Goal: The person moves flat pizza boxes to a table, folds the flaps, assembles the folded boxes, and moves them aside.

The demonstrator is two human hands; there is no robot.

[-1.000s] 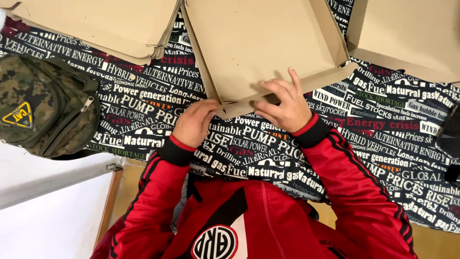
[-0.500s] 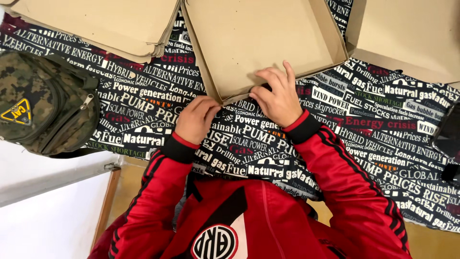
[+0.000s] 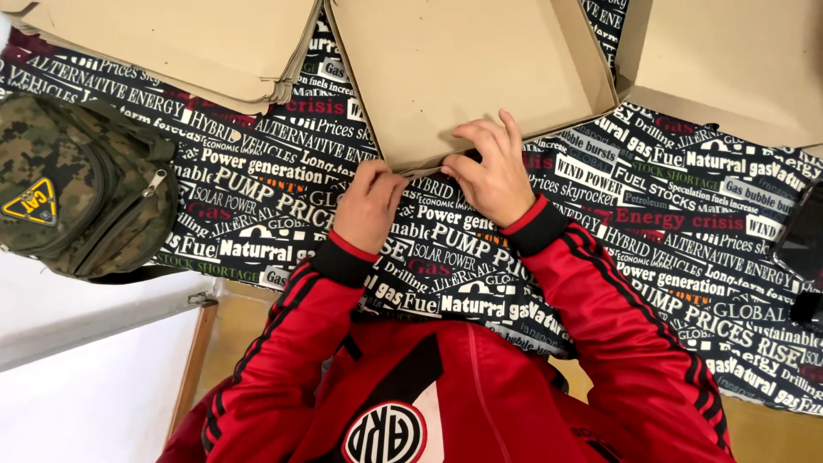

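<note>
An open, shallow brown cardboard box lies on a black tablecloth covered in printed words. My left hand is curled at the box's near left corner, its fingers pinching the near wall. My right hand rests on the same near wall further right, with its fingers spread over the folded edge and reaching into the box. Both arms wear red sleeves with black cuffs.
A stack of flat cardboard box blanks lies at the far left, another cardboard piece at the far right. A camouflage bag sits at the left table edge. A dark object shows at the right border.
My right hand has slid down and left along the box's near wall, pressing the edge. The left hand stays at the near corner. The box has shifted slightly away.
</note>
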